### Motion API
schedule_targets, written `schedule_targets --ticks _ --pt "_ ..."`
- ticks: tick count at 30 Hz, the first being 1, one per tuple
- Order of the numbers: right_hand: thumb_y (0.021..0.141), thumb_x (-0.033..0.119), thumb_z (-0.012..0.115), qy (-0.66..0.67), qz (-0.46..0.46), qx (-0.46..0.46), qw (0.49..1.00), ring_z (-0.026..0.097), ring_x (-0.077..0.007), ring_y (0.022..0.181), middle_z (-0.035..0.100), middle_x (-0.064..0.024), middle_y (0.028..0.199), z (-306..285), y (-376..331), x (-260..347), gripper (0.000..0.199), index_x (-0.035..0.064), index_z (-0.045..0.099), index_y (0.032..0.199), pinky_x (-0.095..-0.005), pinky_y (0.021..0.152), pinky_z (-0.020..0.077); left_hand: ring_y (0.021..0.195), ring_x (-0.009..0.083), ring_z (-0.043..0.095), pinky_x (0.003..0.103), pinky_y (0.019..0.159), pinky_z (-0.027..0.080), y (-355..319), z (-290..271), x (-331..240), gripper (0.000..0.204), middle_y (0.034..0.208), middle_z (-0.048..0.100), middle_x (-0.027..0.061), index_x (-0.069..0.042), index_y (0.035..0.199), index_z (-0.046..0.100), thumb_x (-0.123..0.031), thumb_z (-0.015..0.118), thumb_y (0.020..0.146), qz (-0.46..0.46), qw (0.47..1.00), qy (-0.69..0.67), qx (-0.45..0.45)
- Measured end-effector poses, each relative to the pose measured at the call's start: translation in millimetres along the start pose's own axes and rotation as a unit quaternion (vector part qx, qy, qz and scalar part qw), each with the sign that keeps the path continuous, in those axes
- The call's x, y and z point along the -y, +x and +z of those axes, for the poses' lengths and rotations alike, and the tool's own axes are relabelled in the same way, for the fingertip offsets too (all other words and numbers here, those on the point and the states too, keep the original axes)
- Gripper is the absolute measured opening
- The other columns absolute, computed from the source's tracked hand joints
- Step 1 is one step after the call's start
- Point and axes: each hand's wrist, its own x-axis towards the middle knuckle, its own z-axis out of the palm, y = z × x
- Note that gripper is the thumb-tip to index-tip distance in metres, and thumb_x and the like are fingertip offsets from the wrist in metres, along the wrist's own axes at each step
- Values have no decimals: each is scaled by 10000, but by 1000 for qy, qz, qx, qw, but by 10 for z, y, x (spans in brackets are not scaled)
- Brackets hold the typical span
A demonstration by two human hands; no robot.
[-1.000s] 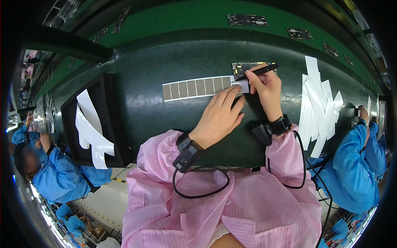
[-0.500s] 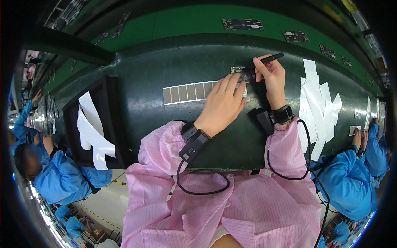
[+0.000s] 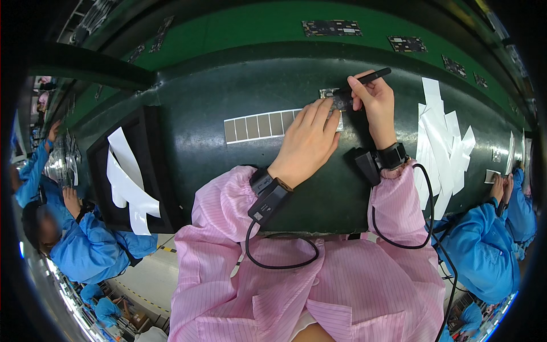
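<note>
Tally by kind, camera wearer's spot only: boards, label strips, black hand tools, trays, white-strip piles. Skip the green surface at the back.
Board: 1
Label strip: 1
Black tool: 1
Tray: 1
White-strip piles: 2 (in-tray pile, right-hand pile)
Total: 6

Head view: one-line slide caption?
Right hand holds a black tool at a circuit board; left hand covers part of a sticker strip.

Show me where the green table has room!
There's a bare patch between the black tray and the sticker strip, and a narrower one between the right hand and the white strips. It's crowded around the left hand, circuit board and black tool.
</note>
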Motion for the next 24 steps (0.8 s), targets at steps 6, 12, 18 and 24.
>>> schedule_targets --ticks 6,12,18,24 --pt "858 100 692 -22 -4 -1 1000 497 -48 485 584 -3 641 12 23 21 117 3 628 858 -204 444 358 1149 313 497 403 960 431 38 -4 1 457 1274 475 165 16 1170 522 -133 683 769 0 1000 -1 -5" --pt "862 106 693 -11 -19 -37 999 510 -58 496 597 -18 670 -50 42 62 134 -4 621 886 -206 453 379 1119 306 499 404 950 411 195 -42 34 483 1222 506 155 20 1170 518 -150 702 757 9 999 31 5" --pt "877 125 679 56 -52 -140 987 508 -79 498 581 -33 691 -431 31 44 145 0 619 923 -216 463 377 1063 298 503 391 935 411 500 35 191 486 1129 540 138 13 1172 530 -172 716 763 50 999 -4 3" --pt "880 136 673 93 -27 -142 985 499 -81 488 577 -31 692 -570 52 1 151 4 620 931 -212 461 363 1039 339 506 411 901 423 764 -323 634 514 1146 541 168 -1 1203 534 -150 726 750 63 997 -12 -35"
